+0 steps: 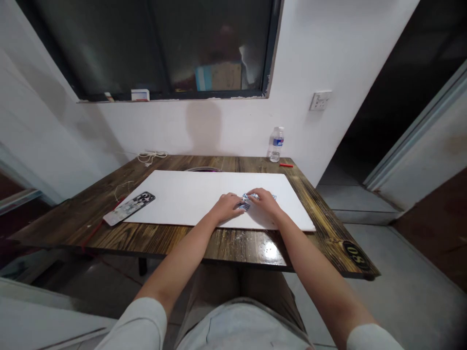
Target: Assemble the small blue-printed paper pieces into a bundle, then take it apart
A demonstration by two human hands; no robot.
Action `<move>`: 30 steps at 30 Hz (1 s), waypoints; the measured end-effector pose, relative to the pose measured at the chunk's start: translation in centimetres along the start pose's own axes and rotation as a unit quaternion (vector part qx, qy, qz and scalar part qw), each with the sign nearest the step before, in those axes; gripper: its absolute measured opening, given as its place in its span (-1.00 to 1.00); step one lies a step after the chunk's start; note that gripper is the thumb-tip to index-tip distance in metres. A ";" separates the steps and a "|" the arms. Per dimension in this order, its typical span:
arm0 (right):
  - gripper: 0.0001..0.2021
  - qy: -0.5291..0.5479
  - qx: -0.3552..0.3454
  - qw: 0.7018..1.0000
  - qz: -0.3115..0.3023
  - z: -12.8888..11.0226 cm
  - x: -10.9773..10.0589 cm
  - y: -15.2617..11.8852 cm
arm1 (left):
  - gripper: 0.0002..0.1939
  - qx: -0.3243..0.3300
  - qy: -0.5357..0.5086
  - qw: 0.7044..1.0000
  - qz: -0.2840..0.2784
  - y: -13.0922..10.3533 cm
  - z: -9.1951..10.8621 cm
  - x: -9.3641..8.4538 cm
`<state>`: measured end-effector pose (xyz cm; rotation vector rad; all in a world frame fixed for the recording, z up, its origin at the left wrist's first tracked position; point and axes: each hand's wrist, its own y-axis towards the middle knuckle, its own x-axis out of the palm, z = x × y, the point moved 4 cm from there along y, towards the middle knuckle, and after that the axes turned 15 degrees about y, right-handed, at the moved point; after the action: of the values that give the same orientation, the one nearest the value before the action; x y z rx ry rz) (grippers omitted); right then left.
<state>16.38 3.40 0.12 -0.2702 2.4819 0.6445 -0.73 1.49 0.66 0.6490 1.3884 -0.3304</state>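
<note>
Both my hands rest over the right half of a white board [182, 194] that lies on the wooden table. Small blue-and-dark patterned pieces [243, 206] lie between my hands, too small to make out. The fingers of my left hand [225, 208] are curved round the left side of these pieces, with the thumb on their near edge. My right hand [265, 201] has its fingertips at their upper right, pinching something there. More blue lines show just beyond my right hand, partly hidden by it.
A phone [129, 208] lies across the board's left corner. On the wooden table [233, 243] are a white cable [151, 156] at the back left, plus a water bottle [277, 144] and a red pen-like object [286, 166] at the back right.
</note>
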 end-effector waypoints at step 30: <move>-0.70 -0.199 -0.011 0.976 -0.082 -0.4 1.1 -0.4 | -0.82 0.085 0.126 0.988 0.006 -0.3 2.5 -0.7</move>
<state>15.45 2.84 -0.36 -0.3173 2.0465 0.5923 0.92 -0.35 1.38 0.8630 1.6086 -0.3697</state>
